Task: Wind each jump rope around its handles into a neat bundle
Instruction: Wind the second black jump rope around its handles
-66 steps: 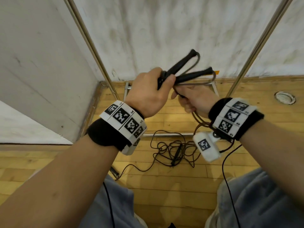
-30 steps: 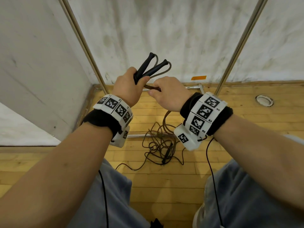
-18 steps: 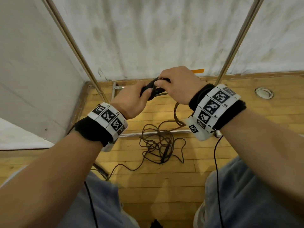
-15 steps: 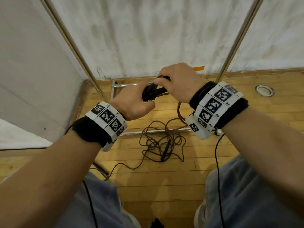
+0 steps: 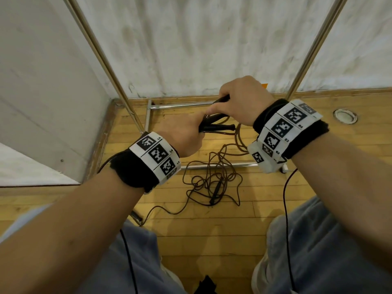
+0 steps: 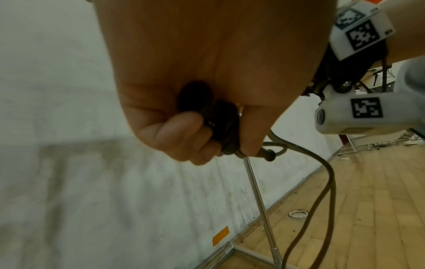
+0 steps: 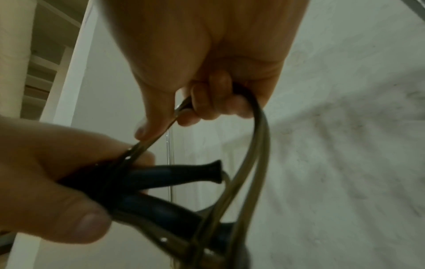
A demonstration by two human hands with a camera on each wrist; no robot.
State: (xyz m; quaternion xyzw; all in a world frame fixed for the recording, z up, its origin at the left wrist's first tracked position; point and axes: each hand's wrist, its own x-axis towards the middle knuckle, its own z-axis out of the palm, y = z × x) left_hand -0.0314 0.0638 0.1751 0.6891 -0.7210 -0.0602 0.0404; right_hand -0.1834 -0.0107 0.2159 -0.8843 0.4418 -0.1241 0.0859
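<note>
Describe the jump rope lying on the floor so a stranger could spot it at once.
On the wooden floor, between the person's knees, lies a loose tangle of thin dark cord: the jump rope. Unlike the rope held in both hands, it is unwound, one black handle showing in the tangle.

Your two hands work close together above the wooden floor (image 5: 212, 225), with open air around them but little between them. Behind them the white wall (image 5: 201, 39) closes off the far side, and slanting metal poles (image 5: 101, 60) fence the space to left and right. A grey partition (image 5: 42, 92) blocks the left. Below, a tangled rope (image 5: 212, 183) lies on the floor beside a low metal bar (image 5: 222, 165). Your knees hem in the near side.
</note>
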